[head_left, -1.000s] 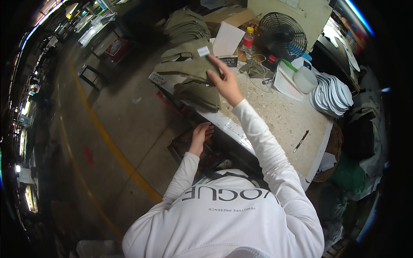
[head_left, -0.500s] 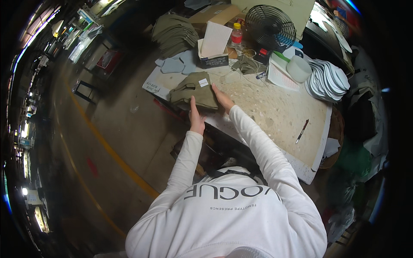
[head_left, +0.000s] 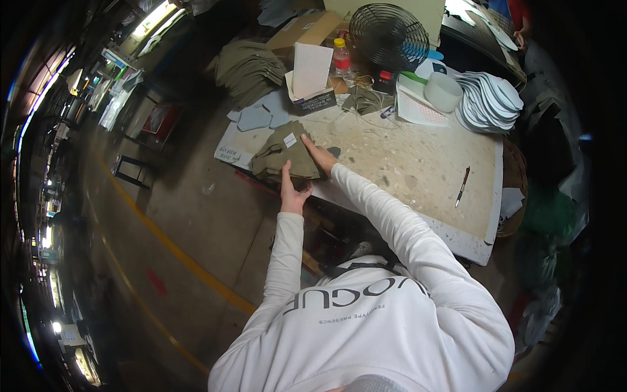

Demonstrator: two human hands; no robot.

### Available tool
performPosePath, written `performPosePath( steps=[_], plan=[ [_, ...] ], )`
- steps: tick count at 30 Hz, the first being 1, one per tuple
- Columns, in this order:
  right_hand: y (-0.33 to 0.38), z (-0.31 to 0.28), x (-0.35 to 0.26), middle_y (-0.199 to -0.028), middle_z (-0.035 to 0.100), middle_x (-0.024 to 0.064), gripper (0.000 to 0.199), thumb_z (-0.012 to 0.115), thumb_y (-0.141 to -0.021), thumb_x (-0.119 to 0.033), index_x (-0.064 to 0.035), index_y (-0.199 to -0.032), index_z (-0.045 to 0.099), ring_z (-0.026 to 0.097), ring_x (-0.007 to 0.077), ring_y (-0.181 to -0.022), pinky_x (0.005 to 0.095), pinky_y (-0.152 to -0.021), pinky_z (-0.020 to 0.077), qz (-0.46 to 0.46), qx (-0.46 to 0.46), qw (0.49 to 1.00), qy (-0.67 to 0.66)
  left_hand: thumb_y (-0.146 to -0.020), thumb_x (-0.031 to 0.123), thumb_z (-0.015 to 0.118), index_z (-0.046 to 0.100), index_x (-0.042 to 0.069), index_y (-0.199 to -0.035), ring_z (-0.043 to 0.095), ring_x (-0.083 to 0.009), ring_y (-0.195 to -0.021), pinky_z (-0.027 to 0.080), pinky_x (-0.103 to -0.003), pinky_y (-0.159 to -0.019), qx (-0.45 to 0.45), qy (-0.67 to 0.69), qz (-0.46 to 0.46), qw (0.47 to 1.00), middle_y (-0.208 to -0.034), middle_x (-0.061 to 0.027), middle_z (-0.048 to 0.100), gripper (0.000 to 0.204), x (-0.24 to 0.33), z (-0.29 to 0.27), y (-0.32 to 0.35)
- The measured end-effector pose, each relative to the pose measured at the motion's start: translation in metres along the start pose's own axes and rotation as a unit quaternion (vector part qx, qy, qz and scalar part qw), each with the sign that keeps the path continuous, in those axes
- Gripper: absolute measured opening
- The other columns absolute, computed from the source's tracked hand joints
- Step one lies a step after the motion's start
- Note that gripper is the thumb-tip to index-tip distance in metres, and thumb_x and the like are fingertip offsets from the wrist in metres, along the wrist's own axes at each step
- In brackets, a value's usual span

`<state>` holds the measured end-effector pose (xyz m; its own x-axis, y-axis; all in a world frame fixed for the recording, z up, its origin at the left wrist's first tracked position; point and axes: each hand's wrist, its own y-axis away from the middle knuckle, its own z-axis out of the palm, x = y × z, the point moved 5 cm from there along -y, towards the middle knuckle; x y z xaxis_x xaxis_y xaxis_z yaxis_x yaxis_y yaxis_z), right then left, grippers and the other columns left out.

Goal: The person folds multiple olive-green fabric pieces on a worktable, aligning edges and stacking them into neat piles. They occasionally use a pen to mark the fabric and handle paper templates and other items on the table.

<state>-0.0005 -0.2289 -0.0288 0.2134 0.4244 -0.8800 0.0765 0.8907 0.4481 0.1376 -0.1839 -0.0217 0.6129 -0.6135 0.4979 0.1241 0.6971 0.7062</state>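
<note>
A stack of olive-green cut fabric pieces [head_left: 277, 155] lies at the near left corner of the worktable, with a small white label on top. My left hand [head_left: 293, 192] grips its near edge, one digit upright against the side and the others partly hidden below. Along the stack's right edge lies my right hand [head_left: 319, 155], its fingertips by the top near the label and the rest of its grip hidden. Both hands hold the stack between them. Just beyond it are pale grey-blue cut pieces [head_left: 255, 116].
A taller olive fabric stack [head_left: 248, 72], an open box [head_left: 310, 98], a bottle [head_left: 341, 57] and a black fan [head_left: 389, 38] stand at the back. White stacked pieces [head_left: 488, 101] and a tape roll [head_left: 443, 91] lie right. A pen [head_left: 462, 187] rests on the tabletop [head_left: 405, 176].
The whole view has shifted and turned a little. My two hands stay on the olive stack, which seems slightly tilted compared with before; nothing has been let go.
</note>
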Motion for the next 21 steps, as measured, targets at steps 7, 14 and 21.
performPosePath(
  steps=[7,14,21],
  plan=[
    [0.03,0.011,-0.018,-0.134,0.044,0.0232,0.108,0.077,-0.064,-0.04,0.0031,-0.145,0.019,0.052,0.0308,-0.116,0.0377,-0.094,0.0453,-0.069,-0.022,0.985,-0.155,-0.067,0.056,0.079,0.053,0.018,-0.113,0.044,-0.0209,-0.097,0.044,-0.034,-0.076,-0.057,-0.088,0.017,0.994,-0.11,-0.0042,0.049,0.065,0.007,0.006,0.01],
    [0.123,-0.074,-0.038,-0.119,0.057,0.0123,0.063,0.069,-0.078,-0.035,-0.0031,-0.127,0.047,0.059,0.0211,-0.104,0.033,-0.088,0.0497,-0.02,-0.066,0.942,-0.329,-0.092,0.048,0.054,0.052,0.007,-0.124,0.052,-0.0175,-0.107,0.043,-0.033,-0.089,-0.095,-0.211,0.074,0.97,-0.117,-0.0063,0.055,0.051,-0.011,-0.049,0.05],
    [0.238,-0.221,-0.097,-0.11,0.059,0.0113,0.062,0.071,-0.077,-0.038,-0.0021,-0.122,0.051,0.06,0.0193,-0.098,0.0295,-0.083,0.0507,-0.165,0.104,0.929,-0.316,-0.093,0.035,0.056,0.056,0.008,-0.121,0.056,-0.0136,-0.1,0.044,-0.028,-0.083,-0.11,-0.244,0.064,0.961,-0.111,-0.0035,0.06,0.039,-0.039,-0.044,0.044]
  ],
)
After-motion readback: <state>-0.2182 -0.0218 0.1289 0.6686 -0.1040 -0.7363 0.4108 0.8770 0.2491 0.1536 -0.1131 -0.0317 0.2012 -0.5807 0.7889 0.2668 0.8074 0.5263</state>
